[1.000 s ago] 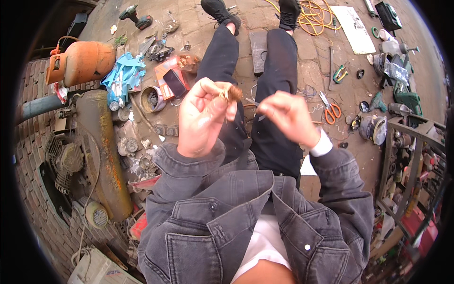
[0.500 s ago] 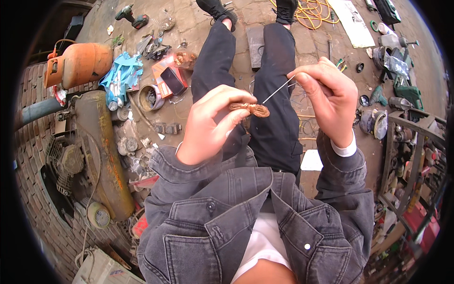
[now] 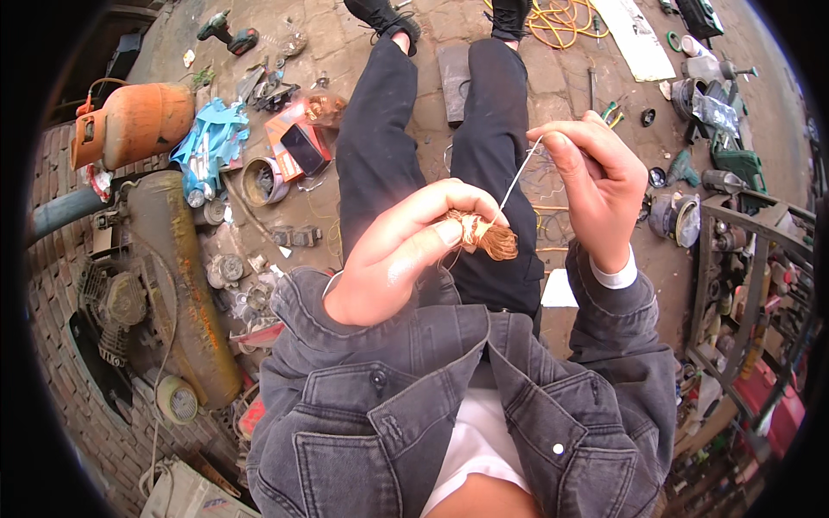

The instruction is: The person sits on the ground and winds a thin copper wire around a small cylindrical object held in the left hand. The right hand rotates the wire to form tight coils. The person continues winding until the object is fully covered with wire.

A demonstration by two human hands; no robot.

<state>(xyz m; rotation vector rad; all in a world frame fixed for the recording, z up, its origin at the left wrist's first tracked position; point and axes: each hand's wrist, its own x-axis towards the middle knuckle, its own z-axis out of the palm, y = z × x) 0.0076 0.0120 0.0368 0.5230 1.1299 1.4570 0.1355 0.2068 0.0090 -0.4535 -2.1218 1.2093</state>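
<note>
1. Left hand (image 3: 401,250): thumb and fingers pinched on a copper-coloured wire bundle (image 3: 498,243), presumably to hold its windings together.
2. Wire bundle: above the lap, clear of the ground; long axis roughly crosswise, dipping rightward. Looped end points right and slightly toward the body, perhaps left exposed for access.
3. Pale strand (image 3: 518,178): slender, nearly straight, rising from the bundle, up and right.
4. Right hand (image 3: 602,177): fingertips closed on the strand's upper end, apart from the bundle, seemingly to tension it.
5. Trousered legs (image 3: 494,112): outstretched beneath the work.
6. Phone (image 3: 306,150): left of the legs, apparently set within reach.
</note>
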